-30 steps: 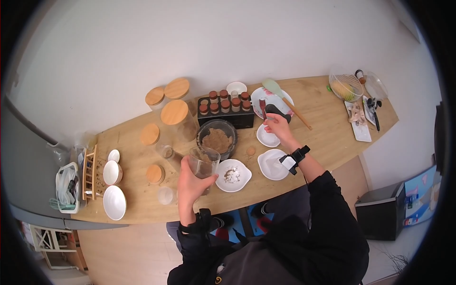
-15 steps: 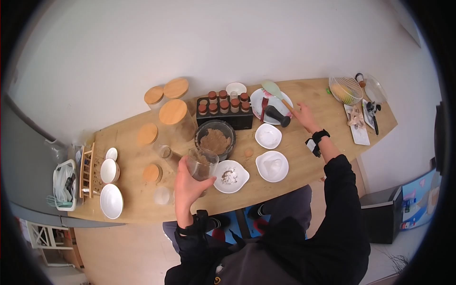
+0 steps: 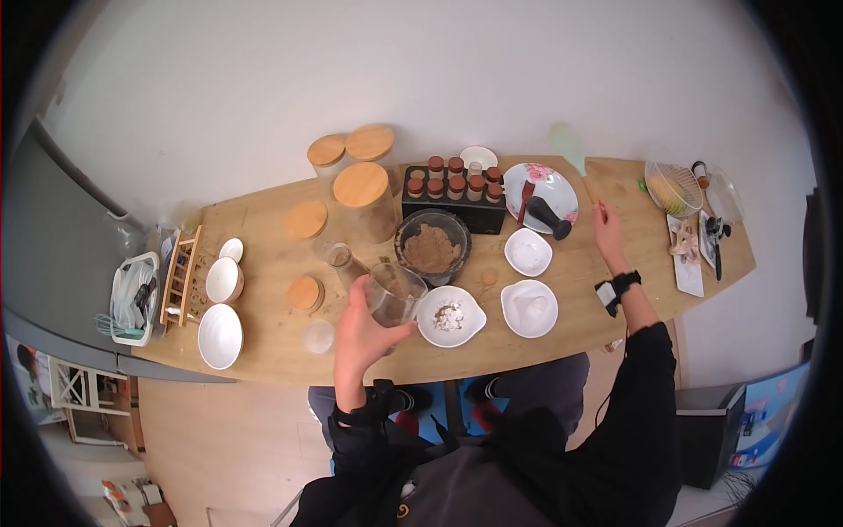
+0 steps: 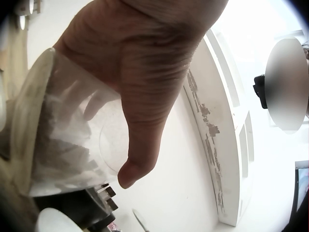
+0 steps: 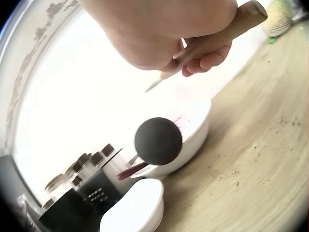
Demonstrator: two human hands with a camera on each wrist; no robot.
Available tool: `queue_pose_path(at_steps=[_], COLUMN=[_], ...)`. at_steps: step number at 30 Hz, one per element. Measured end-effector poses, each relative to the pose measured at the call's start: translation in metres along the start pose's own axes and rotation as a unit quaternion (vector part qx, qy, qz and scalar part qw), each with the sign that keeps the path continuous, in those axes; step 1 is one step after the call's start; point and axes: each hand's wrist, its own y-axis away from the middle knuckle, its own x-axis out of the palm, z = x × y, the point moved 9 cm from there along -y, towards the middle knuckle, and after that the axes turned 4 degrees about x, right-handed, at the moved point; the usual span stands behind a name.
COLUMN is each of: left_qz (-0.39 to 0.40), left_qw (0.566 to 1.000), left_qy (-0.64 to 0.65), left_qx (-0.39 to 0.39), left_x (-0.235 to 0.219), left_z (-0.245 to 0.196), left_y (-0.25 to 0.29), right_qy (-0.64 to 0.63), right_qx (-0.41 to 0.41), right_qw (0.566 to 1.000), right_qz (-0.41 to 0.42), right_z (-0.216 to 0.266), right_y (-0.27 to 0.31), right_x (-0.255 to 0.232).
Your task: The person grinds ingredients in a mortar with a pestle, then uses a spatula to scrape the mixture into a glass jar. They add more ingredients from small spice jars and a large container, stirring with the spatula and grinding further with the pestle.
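My left hand [image 3: 358, 341] holds a clear glass jar [image 4: 72, 140] tilted beside the dark mortar, with brown contents showing through its wall. The mortar [image 3: 453, 227] has brown powder [image 3: 430, 249] in it. In my right hand [image 3: 608, 237] is a spatula with a pale green head [image 3: 568, 145] and a wooden handle [image 5: 229, 37], held up past the floral plate [image 3: 546, 189]. On that plate lie a black pestle [image 3: 549, 218] and a dark red-handled tool [image 3: 526, 200]. A lipped white bowl [image 3: 475, 328] with white and brown powder is next to the jar.
Two white bowls [image 3: 528, 251] [image 3: 529, 308] with white contents stand right of the mortar. Behind it is a black spice rack [image 3: 479, 218]. Wood-lidded jars [image 3: 361, 184] fill the back left, with several bowls [image 3: 220, 336] farther left. A wire basket [image 3: 673, 190] is far right.
My right hand has let go of the pestle, leaving it on the floral plate, and has gripped the spatula by its handle and lifted it off the plate. My left hand keeps holding the jar.
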Motion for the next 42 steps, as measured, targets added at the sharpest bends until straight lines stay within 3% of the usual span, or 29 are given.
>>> queue_pose_path(at_steps=[3, 6, 9, 12, 17, 29, 39, 42], left_qz=[-0.002, 0.005, -0.025, -0.035, -0.029, -0.056, -0.050, -0.058], left_qw=[1.000, 0.999, 0.999, 0.999, 0.999, 0.998, 0.998, 0.998], left_qy=[-0.008, -0.006, -0.024, -0.013, 0.006, -0.026, -0.007, -0.024], left_qx=[-0.008, -0.032, -0.032, -0.029, -0.037, -0.023, -0.040, -0.027], left_x=[0.004, 0.008, 0.009, 0.009, 0.000, -0.004, -0.007, -0.010], left_z=[0.004, 0.004, 0.003, 0.005, 0.002, 0.005, 0.009, 0.008], left_y=[0.001, 0.000, 0.002, 0.003, 0.003, -0.001, 0.003, 0.004], right_qy=[-0.040, 0.006, 0.093, 0.155, 0.134, 0.143, 0.132, 0.210], right_qx=[-0.088, -0.177, -0.353, -0.462, -0.468, -0.434, -0.466, -0.480], right_qw=[0.995, 0.979, 0.920, 0.865, 0.866, 0.874, 0.854, 0.840], right_qz=[0.008, 0.098, 0.140, 0.122, 0.110, 0.166, 0.187, 0.142], right_z=[0.082, 0.170, 0.237, 0.260, 0.263, 0.256, 0.247, 0.250], right_y=[0.035, 0.076, 0.117, 0.138, 0.145, 0.144, 0.146, 0.134], right_x=[-0.033, -0.036, -0.019, 0.008, 0.042, 0.059, 0.030, 0.004])
